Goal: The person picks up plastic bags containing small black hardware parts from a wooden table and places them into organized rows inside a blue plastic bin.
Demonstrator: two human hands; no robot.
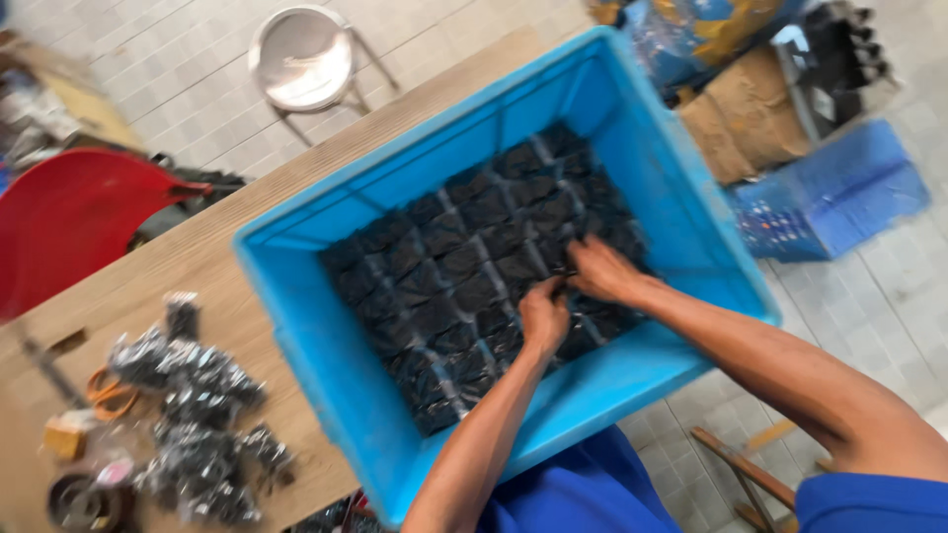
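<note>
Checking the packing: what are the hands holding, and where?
Both hands, left and right, pinch at the black packets in the blue crate; exact hold too blurred.

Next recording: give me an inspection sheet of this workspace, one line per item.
Surface: wooden table, partly covered.
Job's things: blue plastic crate lined with rows of small black packets.
Clutter: loose pile of bagged black parts, orange-handled scissors, tape roll.
Grippers: left hand and right hand both inside the crate, on the packets; grip blurred.
Cables: nothing seen.
Surroundings: tiled floor, metal stool, red chair, cardboard boxes.
</note>
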